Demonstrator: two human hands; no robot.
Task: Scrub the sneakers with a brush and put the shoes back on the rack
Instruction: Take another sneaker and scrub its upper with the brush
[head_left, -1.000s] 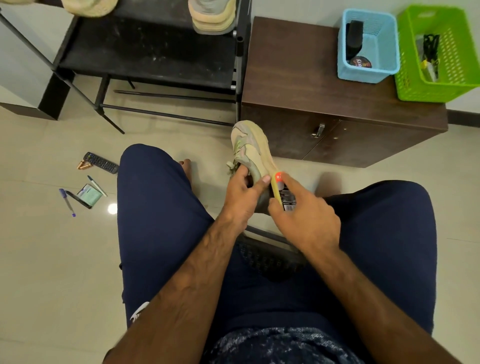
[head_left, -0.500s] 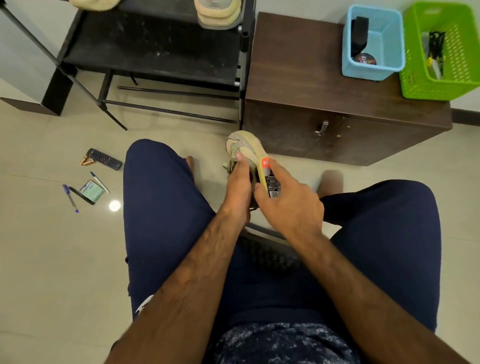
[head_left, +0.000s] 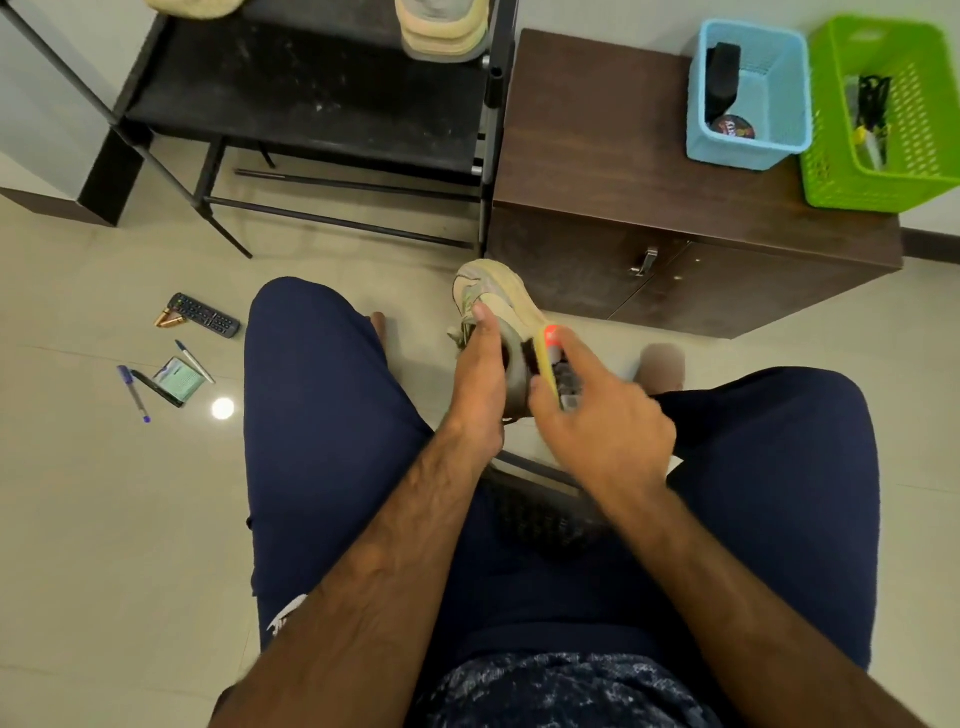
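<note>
A beige sneaker (head_left: 496, 293) is held up between my knees, toe pointing away. My left hand (head_left: 478, 382) grips its left side, thumb along the upper. My right hand (head_left: 605, 415) holds a yellow brush (head_left: 548, 358) with a red tip against the sneaker's right side; the hand is blurred by motion. On the black shoe rack (head_left: 311, 104) at the top left, another beige sneaker (head_left: 441, 31) stands at the shelf's right end and part of a third shoe (head_left: 192, 6) shows at the frame's edge.
A brown cabinet (head_left: 649, 176) stands right of the rack, carrying a blue basket (head_left: 748, 140) and a green basket (head_left: 878, 166). On the tiled floor to my left lie a remote (head_left: 205, 314), pens (head_left: 134, 392) and a small packet (head_left: 179, 379).
The brush and my right hand have slid along the sneaker's side, and my left thumb has shifted up onto the upper. The view has tilted slightly.
</note>
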